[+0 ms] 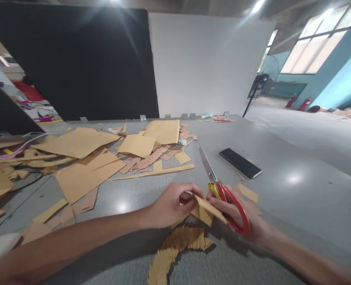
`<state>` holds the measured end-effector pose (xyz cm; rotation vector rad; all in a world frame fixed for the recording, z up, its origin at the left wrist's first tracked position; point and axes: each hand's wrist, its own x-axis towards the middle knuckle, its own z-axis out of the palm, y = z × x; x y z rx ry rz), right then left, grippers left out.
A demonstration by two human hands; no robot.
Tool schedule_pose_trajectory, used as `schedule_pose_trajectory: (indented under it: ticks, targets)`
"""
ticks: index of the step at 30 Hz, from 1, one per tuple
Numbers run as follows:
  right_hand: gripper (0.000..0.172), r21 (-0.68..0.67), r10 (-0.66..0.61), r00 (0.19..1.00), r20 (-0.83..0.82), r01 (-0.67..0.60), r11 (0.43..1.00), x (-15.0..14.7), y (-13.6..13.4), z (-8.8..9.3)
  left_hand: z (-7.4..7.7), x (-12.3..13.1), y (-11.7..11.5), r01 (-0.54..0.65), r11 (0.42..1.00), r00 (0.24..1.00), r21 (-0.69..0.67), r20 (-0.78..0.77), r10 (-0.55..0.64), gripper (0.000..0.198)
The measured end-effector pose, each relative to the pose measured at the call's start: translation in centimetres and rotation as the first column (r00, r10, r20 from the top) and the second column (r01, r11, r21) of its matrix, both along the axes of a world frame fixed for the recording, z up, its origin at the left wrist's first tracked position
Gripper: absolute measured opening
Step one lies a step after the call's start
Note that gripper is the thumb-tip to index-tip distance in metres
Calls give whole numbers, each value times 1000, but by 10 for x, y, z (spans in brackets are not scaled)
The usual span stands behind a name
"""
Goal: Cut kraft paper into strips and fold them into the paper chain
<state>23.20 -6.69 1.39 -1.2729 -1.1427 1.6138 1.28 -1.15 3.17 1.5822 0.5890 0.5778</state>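
My left hand [175, 204] is closed on a small folded piece of brown paper [204, 211], pinching it between thumb and fingers. In my right hand [252, 217] are red-handled scissors [241, 209]; their closed blades point up and away from me. The fingertips of that hand also touch the paper's upper right side. Below the hands, a curved row of many overlapping cut brown paper pieces [173, 247] lies on the grey table [296, 209]. A small paper strip [248, 192] rests behind my right hand.
Brown paper sheets [89, 174] and scraps spread over the left and middle of the table. A black phone [240, 162] lies right of the scissors. Black [104, 63] and white panels [205, 67] stand along the back edge, near a glue stick [206, 116].
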Motion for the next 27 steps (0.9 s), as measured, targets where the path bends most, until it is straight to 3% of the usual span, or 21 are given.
schedule_pose_trajectory:
  ticks: [3, 5, 8, 10, 14, 17, 21, 24, 27]
  targets:
    - [40, 37, -7, 999, 37, 5, 999, -1, -2, 1, 2, 1, 0, -69, 995, 997, 70, -16, 71, 18]
    - [40, 68, -9, 998, 68, 5, 998, -1, -2, -1, 2, 1, 2, -103, 995, 995, -12, -1, 102, 23]
    - [40, 88, -24, 991, 131, 13, 996, 0, -3, -2, -1, 2, 6, -22, 979, 1000, -205, -26, 18, 37]
    - [39, 84, -22, 987, 162, 8, 996, 0, -4, -2, -5, 2, 7, 37, 980, 994, -195, -92, -56, 44]
    - [39, 121, -21, 983, 181, -1, 993, -4, -6, -1, -15, 3, 3, 36, 995, 983, -92, -178, -52, 44]
    - [37, 257, -111, 975, 192, 60, 965, -8, -6, -2, -20, 5, -2, -26, 993, 976, 114, -210, 49, 44]
    - [29, 336, -129, 972, 196, 57, 940, -10, -1, -6, -24, 8, -6, 5, 917, 963, 399, -250, 104, 47]
    - [22, 340, -69, 972, 224, -11, 940, -12, 1, -10, -26, 9, -7, 49, 875, 959, 482, -267, 94, 47]
    - [21, 386, -111, 958, 263, 1, 923, -14, 0, -12, -29, 9, -7, 81, 843, 960, 532, -269, 78, 45]
